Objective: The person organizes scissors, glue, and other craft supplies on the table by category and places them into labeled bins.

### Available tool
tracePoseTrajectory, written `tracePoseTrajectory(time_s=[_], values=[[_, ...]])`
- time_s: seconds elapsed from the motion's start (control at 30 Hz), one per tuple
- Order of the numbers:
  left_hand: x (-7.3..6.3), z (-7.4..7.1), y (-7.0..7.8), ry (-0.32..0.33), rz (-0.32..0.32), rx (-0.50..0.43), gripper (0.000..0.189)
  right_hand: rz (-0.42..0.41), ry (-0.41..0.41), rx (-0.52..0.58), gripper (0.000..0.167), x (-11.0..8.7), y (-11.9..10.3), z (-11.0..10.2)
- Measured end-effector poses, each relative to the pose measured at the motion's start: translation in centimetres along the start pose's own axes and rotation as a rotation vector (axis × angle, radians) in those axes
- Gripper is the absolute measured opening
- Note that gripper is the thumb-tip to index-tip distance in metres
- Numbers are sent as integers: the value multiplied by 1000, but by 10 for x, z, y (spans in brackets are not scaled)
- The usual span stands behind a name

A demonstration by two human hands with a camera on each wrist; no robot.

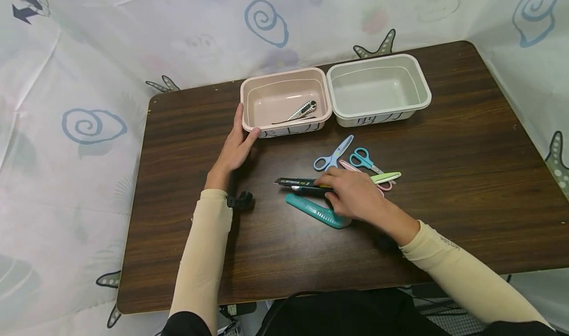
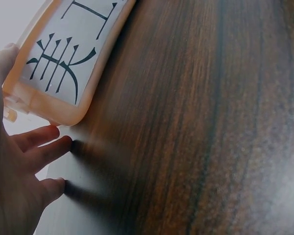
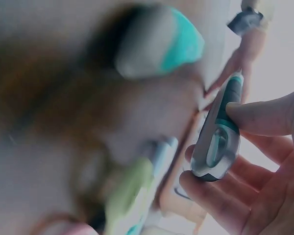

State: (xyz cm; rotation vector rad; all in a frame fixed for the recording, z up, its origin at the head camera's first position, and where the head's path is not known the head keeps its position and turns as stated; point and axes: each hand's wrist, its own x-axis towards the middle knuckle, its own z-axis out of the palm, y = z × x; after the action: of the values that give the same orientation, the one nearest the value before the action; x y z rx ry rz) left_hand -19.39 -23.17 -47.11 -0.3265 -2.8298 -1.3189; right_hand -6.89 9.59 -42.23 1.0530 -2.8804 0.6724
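My right hand [image 1: 355,195] is low over the table's middle. In the right wrist view its thumb and fingers pinch a grey, black and teal utility knife [image 3: 218,142]. Past the fingertips a black utility knife [image 1: 295,182] points left in the head view; overlap hides how it lies. A teal cutter [image 1: 313,210] rests beside the palm. My left hand [image 1: 232,148] touches the near left corner of the pink bin [image 1: 284,76], thumb at the rim and fingers extended along the side. Inside that bin lies a silver utility knife [image 1: 304,109] with a thin dark piece.
Light-blue scissors [image 1: 331,158], teal-handled scissors [image 1: 362,159] and a green-covered pair [image 1: 386,178] overlap pink ones beyond the right hand. A pale grey-green bin [image 1: 378,86] stands right of the pink one. Both bins carry written front labels, near the brown table's [image 1: 480,178] back edge.
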Motion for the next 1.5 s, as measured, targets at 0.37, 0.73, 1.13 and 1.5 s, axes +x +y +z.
tracePoseTrajectory(time_s=[0.37,0.73,1.13,1.5], values=[[0,-2,1,2,4,3,80,61,66,18,29,31,9,-41],[2,-3,0,2,-17,20,81,170,92,-22,33,76,23,-53],[-1,-2,1,-8,-17,6,80,208,23,-79,37,129,39,-56],[0,0,0,-8,-9,3,80,221,-134,-108,40,160,46,-51]])
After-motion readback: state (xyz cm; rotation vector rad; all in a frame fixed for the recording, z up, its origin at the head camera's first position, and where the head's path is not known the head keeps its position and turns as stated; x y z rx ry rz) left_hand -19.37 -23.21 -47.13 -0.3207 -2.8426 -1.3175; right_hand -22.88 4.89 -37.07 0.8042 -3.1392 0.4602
